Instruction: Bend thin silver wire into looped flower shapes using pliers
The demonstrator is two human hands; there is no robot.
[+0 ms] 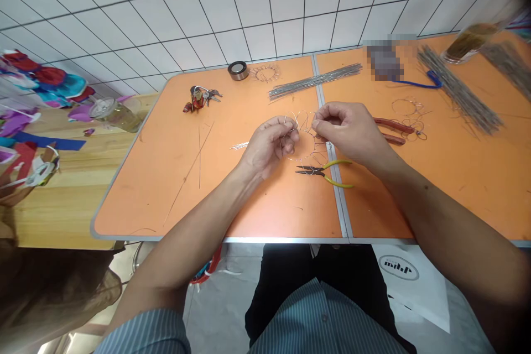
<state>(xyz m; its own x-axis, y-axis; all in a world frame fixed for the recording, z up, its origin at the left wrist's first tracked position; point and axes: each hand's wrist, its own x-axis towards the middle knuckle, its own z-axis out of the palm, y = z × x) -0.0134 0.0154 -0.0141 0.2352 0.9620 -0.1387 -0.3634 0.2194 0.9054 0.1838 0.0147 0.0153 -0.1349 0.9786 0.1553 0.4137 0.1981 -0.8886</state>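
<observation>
A thin wire ring with looped petals (307, 120) is held above the orange table (249, 204). My left hand (274, 141) pinches its left side, with fingers curled around the wire. On the other side, my right hand (346, 127) has thumb and forefinger closed on the ring's upper right edge. Just below the ring lie needle-nose pliers (317, 170) with yellow handles, jaws pointing left. Red-handled pliers (394, 124) rest to the right, partly hidden behind my right hand. A few short straight wires (239, 146) stick out left of my left hand.
A bundle of straight wires (315, 82) lies at the back, near a tape roll (238, 70) and a finished-looking wire ring (265, 73). Keys (203, 95) sit back left. Thicker wire bundles (460, 88) and a glass (468, 44) stand right. Loose wires (191, 168) lie left.
</observation>
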